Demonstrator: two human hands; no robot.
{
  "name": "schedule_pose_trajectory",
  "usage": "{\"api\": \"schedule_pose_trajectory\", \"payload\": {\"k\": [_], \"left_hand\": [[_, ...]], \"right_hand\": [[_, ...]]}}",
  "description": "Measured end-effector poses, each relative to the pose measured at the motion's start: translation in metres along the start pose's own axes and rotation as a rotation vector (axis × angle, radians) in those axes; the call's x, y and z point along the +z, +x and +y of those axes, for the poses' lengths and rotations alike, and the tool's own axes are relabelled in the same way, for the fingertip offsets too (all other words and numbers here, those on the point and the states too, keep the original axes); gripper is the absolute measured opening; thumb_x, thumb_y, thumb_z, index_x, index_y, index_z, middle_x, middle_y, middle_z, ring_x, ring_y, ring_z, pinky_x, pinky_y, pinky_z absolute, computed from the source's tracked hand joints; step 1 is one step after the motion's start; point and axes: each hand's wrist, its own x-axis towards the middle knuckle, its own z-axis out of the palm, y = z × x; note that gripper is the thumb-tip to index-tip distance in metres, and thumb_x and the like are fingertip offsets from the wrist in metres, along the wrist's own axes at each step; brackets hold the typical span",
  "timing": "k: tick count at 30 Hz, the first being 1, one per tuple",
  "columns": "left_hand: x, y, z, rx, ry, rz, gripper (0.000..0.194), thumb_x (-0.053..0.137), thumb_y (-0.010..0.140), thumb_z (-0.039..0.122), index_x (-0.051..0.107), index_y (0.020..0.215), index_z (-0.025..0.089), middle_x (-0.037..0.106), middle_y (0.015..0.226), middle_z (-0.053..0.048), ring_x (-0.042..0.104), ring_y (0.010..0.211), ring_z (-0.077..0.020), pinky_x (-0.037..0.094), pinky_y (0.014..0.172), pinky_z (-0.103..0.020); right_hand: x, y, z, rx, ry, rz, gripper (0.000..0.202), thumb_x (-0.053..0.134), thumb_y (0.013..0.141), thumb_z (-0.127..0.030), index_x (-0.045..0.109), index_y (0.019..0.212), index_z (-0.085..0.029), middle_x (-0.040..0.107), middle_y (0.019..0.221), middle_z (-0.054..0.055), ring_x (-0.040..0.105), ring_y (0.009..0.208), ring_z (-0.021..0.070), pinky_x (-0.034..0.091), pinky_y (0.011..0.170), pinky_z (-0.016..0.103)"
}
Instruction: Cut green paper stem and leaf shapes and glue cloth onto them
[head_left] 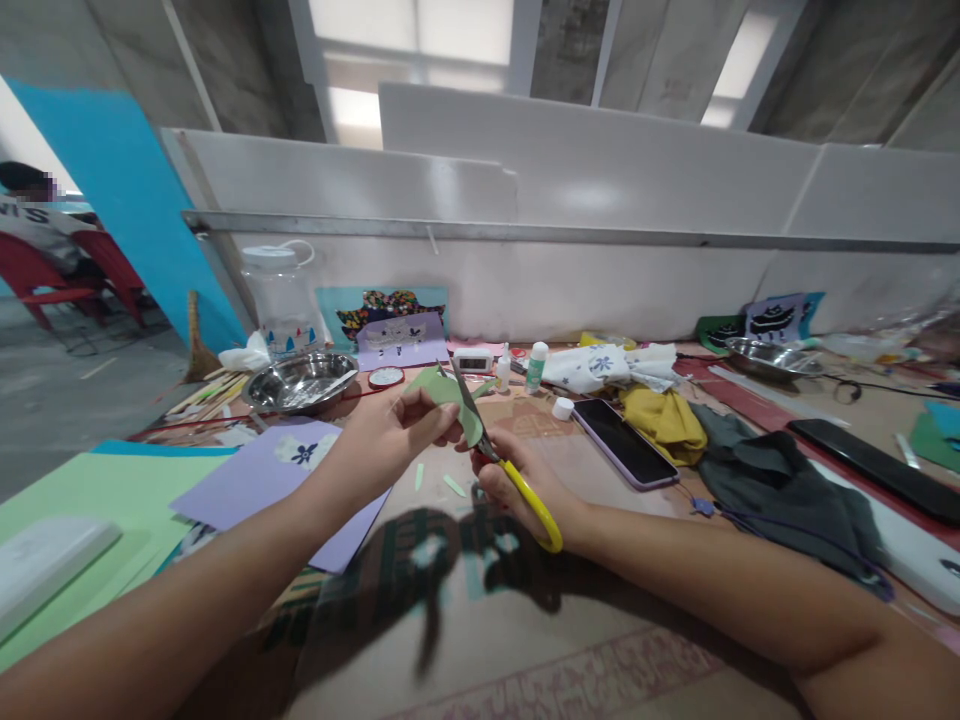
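Green paper piece (pixel 450 398): thin, matte, sage-coloured card with a curved, leaf-like outline, held up above the tabletop (pixel 525 640) between both hands. Its lower part is hidden behind the fingers and the blades.

Left hand (pixel 397 432): closed in a pinch on the paper's left edge, thumb on top.

Right hand (pixel 517 485): wrapped around the scissors (pixel 499 455), fingers through the yellow plastic loop handles; the dark metal blades run up across the paper. Whether the blades are parted cannot be made out.

Tabletop: patterned, pale brown covering with the hands' dark shadow on it. Small pale green paper slivers (pixel 454 485) lie just below the hands.

Lilac paper sheet (pixel 277 475): flat, with a flower cut-out, under the left forearm.

Steel bowl (pixel 300 382): round, shiny, behind the left hand.

Phone (pixel 626 442): dark glass face, lilac case, right of the scissors.

Yellow cloth (pixel 664 418) and dark grey cloth (pixel 780 490): crumpled, beside the phone.

Clear plastic jar (pixel 279 300): white lid, at the back wall.
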Motion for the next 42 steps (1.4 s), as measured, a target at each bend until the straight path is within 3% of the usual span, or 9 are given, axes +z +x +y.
{"api": "schedule_pose_trajectory", "payload": {"k": [4,11,22,26,29,33,37,40,42], "left_hand": [[-0.001,0.000,0.005,0.035,0.053,-0.018,0.030,0.059,0.092,0.044,0.069,0.079,0.020,0.071,0.075,-0.001,0.066,0.073,-0.0164,0.050,0.070,-0.027],[0.002,0.000,0.015,-0.041,0.086,0.015,0.032,0.067,0.082,0.050,0.069,0.075,0.018,0.068,0.070,-0.002,0.060,0.070,-0.0178,0.048,0.063,-0.027],[0.000,0.000,0.008,-0.017,0.075,0.013,0.032,0.061,0.089,0.048,0.070,0.083,0.019,0.072,0.078,-0.003,0.067,0.075,-0.0185,0.052,0.071,-0.028],[-0.010,0.005,0.002,-0.026,0.068,0.099,0.030,0.063,0.089,0.047,0.069,0.081,0.019,0.073,0.079,-0.003,0.068,0.076,-0.0194,0.054,0.073,-0.030],[-0.023,0.011,-0.002,-0.054,0.014,0.217,0.028,0.066,0.086,0.045,0.069,0.078,0.019,0.074,0.079,-0.004,0.069,0.077,-0.0196,0.055,0.076,-0.030],[-0.037,0.019,-0.004,-0.134,-0.059,0.311,0.029,0.068,0.082,0.045,0.069,0.078,0.016,0.075,0.079,-0.006,0.070,0.075,-0.0194,0.057,0.073,-0.030],[-0.037,0.022,-0.009,-0.202,0.010,0.137,0.032,0.071,0.078,0.047,0.070,0.073,0.016,0.074,0.073,-0.007,0.069,0.070,-0.0186,0.056,0.069,-0.029],[-0.028,0.021,-0.020,-0.272,0.078,-0.104,0.032,0.073,0.074,0.049,0.069,0.069,0.018,0.071,0.066,-0.005,0.066,0.062,-0.0179,0.053,0.061,-0.029],[-0.020,0.018,-0.029,-0.298,0.115,-0.217,0.032,0.072,0.075,0.050,0.068,0.069,0.018,0.070,0.064,-0.003,0.065,0.061,-0.0178,0.051,0.061,-0.028]], "right_hand": [[0.001,0.000,0.000,-0.001,0.008,0.008,0.055,0.067,0.083,-0.068,0.059,0.111,-0.021,0.049,0.085,-0.001,0.039,0.063,0.0096,0.033,0.053,0.024],[0.000,0.000,0.000,0.020,0.009,0.004,0.056,0.066,0.083,-0.069,0.057,0.111,-0.021,0.045,0.083,-0.002,0.037,0.061,0.0089,0.032,0.052,0.023],[0.000,0.001,0.002,0.031,-0.016,0.032,0.056,0.064,0.083,-0.070,0.056,0.110,-0.021,0.045,0.081,-0.002,0.038,0.058,0.0081,0.033,0.049,0.022],[-0.005,0.006,-0.006,0.077,-0.101,0.050,0.060,0.061,0.083,-0.072,0.057,0.113,-0.021,0.044,0.074,-0.005,0.038,0.052,0.0073,0.035,0.046,0.021],[-0.015,0.014,-0.020,0.178,-0.175,-0.020,0.060,0.054,0.087,-0.073,0.057,0.113,-0.019,0.042,0.065,-0.007,0.037,0.046,0.0076,0.034,0.041,0.021],[-0.038,0.030,-0.041,0.257,-0.377,-0.051,0.049,0.053,0.093,-0.062,0.059,0.117,-0.020,0.047,0.065,-0.005,0.041,0.045,0.0088,0.034,0.042,0.022],[-0.069,0.042,-0.048,0.168,-0.877,-0.089,0.041,0.069,0.087,-0.046,0.066,0.118,-0.019,0.064,0.084,0.003,0.058,0.069,0.0157,0.043,0.061,0.026],[-0.086,0.043,-0.040,0.236,-1.228,-0.231,0.038,0.067,0.088,-0.031,0.066,0.123,-0.019,0.071,0.102,0.010,0.064,0.084,0.0217,0.044,0.068,0.028],[-0.092,0.042,-0.033,0.273,-1.328,-0.293,0.035,0.067,0.085,-0.022,0.068,0.120,-0.017,0.073,0.105,0.013,0.066,0.086,0.0238,0.043,0.066,0.028]]}}
